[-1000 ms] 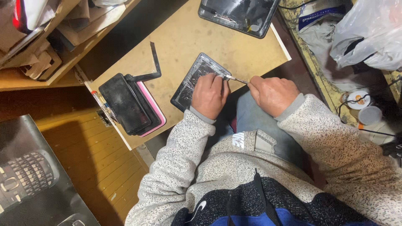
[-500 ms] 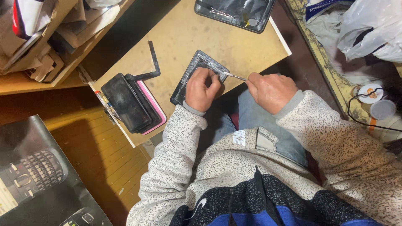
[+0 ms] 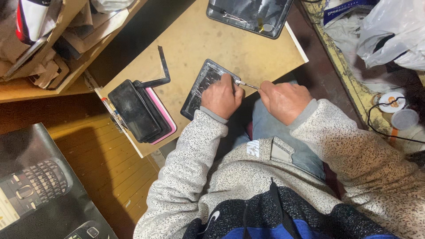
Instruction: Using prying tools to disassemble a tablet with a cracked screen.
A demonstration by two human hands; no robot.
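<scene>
A dark opened tablet lies on a small tan work board. My left hand presses down on the tablet's near right part, fingers curled over it. My right hand sits just right of the tablet and grips a thin metal tool. The tool's tip points left and meets the tablet's edge beside my left fingers.
A stack of dark devices with a pink case rests at the board's left end, a black L-shaped strip beside it. A dark tray of parts sits at the far edge. Cardboard clutter left, plastic bags and cables right.
Both hands stay on the tablet and the tool; the view has drifted slightly. No clear movement of the tool or the tablet.
</scene>
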